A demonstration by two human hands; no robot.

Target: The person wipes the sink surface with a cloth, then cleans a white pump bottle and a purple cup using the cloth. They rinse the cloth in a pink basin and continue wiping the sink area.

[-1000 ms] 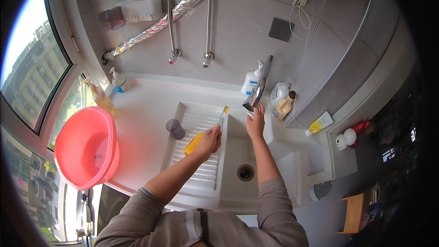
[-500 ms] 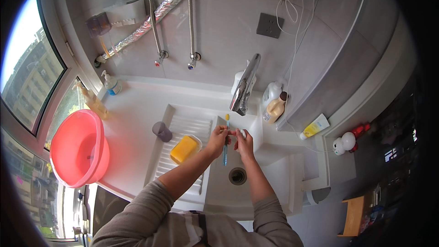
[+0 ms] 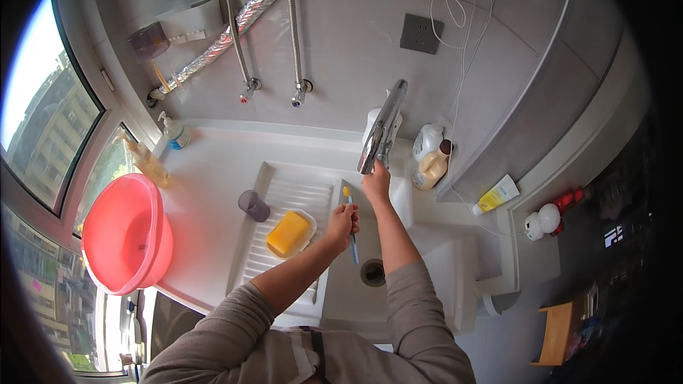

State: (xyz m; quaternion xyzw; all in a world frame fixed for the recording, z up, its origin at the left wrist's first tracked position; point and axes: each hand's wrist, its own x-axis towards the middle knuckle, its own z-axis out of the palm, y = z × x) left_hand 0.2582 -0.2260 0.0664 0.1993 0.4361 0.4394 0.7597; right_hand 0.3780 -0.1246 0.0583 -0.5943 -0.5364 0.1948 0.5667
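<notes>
In my left hand (image 3: 343,221), over the left side of the sink basin (image 3: 341,291), is a toothbrush (image 3: 354,249) with a yellow head and a blue handle. The fingers are closed round its middle and the head points away from me. Farther off, my right hand (image 3: 377,183) is at the chrome faucet (image 3: 384,128), fingers closed against its lower part. The spout hides some of those fingertips. Left of the toothbrush, a yellow block like a sponge or soap (image 3: 288,233) rests in a clear dish on the ribbed washboard (image 3: 256,263).
A purple-grey cup (image 3: 254,206) stands on the washboard's far left. Beyond it are a pink basin (image 3: 121,235) and two pump bottles (image 3: 175,134) by the window. Detergent bottles (image 3: 432,165) stand right of the faucet, with a yellow-white tube (image 3: 496,195) on the right ledge.
My right hand has left the toothbrush and moved up to the faucet. The small white thing at its fingers no longer shows. My left hand keeps the toothbrush, slightly lower.
</notes>
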